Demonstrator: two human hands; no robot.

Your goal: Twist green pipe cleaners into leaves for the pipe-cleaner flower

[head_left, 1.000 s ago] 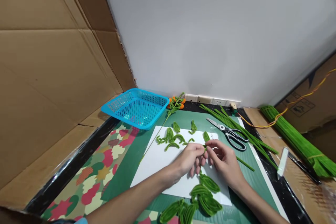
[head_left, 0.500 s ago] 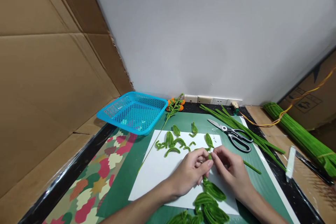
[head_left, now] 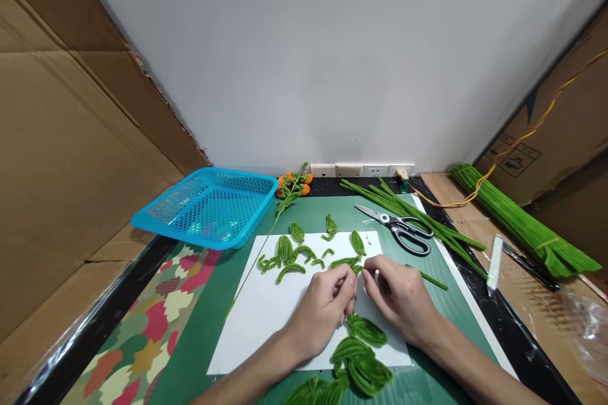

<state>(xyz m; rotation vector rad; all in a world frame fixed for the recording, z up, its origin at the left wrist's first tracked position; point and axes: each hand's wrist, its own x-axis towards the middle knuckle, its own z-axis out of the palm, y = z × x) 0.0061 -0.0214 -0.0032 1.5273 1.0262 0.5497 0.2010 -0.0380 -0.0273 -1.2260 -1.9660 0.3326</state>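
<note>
My left hand (head_left: 325, 307) is closed over the white sheet, thumb against curled fingers, on a piece of green pipe cleaner (head_left: 357, 270) whose fuzzy end shows between the hands. Opposite it, my right hand (head_left: 399, 294) pinches at that same end with thumb and forefinger. Most of the piece is hidden by fingers. Just below the left hand lie looped green pipe-cleaner leaves (head_left: 368, 331); whether they join the held piece I cannot tell. More leaves (head_left: 363, 373) overlap the near edge of the paper. Small leaves and curved bits (head_left: 291, 271) are scattered beyond the hands.
White paper (head_left: 266, 323) lies on a green mat (head_left: 190, 335). Scissors (head_left: 399, 224) and long green pipe cleaners (head_left: 427, 224) are at the right, with a thick bundle (head_left: 517, 218) beyond. A blue basket (head_left: 209, 240) and an orange-flowered stem (head_left: 294, 186) sit at the back left.
The camera view has shifted, so the scene sits further left. My hands stay close together; the left fingers have curled in more, covering more of the green piece.
</note>
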